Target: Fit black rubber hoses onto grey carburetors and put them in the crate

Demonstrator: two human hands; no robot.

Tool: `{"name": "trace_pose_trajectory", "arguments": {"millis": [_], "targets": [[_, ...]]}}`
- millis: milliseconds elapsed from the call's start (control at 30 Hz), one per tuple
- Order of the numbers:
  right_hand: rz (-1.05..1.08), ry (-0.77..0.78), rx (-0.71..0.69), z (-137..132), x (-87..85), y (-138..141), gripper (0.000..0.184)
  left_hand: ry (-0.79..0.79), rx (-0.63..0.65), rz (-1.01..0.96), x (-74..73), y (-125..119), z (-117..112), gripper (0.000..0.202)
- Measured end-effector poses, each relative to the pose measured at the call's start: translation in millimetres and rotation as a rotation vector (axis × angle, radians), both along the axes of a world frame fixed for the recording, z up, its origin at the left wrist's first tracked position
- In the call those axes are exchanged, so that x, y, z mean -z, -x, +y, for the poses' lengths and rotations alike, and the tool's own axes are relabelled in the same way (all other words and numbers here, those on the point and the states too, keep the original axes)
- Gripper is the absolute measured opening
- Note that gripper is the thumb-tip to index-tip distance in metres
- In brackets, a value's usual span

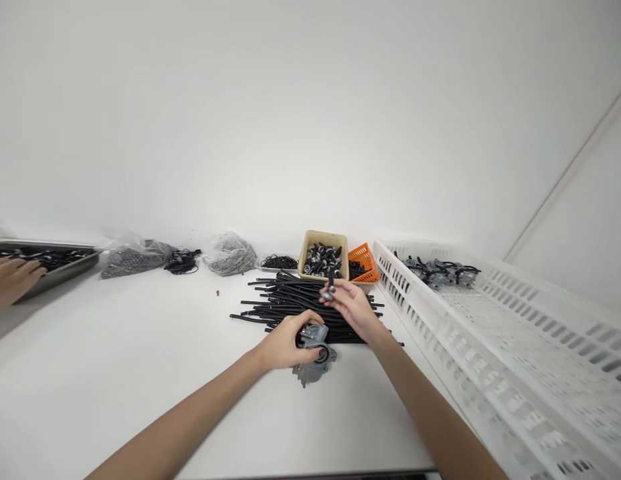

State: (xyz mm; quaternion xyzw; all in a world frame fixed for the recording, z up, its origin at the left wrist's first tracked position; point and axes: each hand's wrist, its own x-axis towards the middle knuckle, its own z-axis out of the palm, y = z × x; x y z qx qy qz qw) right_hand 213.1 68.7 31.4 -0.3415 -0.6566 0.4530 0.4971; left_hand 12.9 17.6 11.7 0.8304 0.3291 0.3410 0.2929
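Thumb and fingers of the left hand [285, 343] curl around a grey metal part [313, 373] in the head view, gripping it from its left side; its lower end points toward the near edge of the white table [115, 387]. The right hand [357, 310], just beyond and to the right of the left one, pinches a small black-and-silver piece [329, 291] between its fingertips, a short way above and apart from the metal part.

Beneath and behind both hands spreads a layer of black tubes [285, 303], their loose ends poking out left of the left hand and right of the right one. Straight past the right hand stands a cream bin [326, 237] of small pieces, with an orange basket [373, 267] just beside it.

Close on the right hand's right, the long slotted wall of a white crate [415, 297] limits sideways room; more metal parts [443, 273] sit at its far end.

Widest room lies left of the left hand, where tabletop runs to a tray [73, 272] that another person's hand [13, 280] reaches over. Between tray and bin, plastic bags [231, 255] line the back edge, well beyond the left hand.
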Motion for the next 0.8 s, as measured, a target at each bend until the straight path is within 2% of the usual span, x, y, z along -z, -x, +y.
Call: {"name": "trace_pose_trajectory", "arguments": {"millis": [100,200,633,800], "targets": [[0.01,0.071,-0.179,-21,8.6,6,0.037,-0.006,-0.026,-0.002,9.7,4,1,0.042],[0.021,0.119,-0.273,-23,11.1,2,0.033,-0.002,-0.041,-0.009,15.1,8,2,0.042],[-0.016,0.21,-0.432,-21,7.2,-15,0.035,0.016,-0.003,-0.034,18.0,10,5,0.044],[-0.026,0.198,-0.398,-22,5.7,-14,0.038,-0.001,0.019,-0.06,18.9,10,6,0.045]]}}
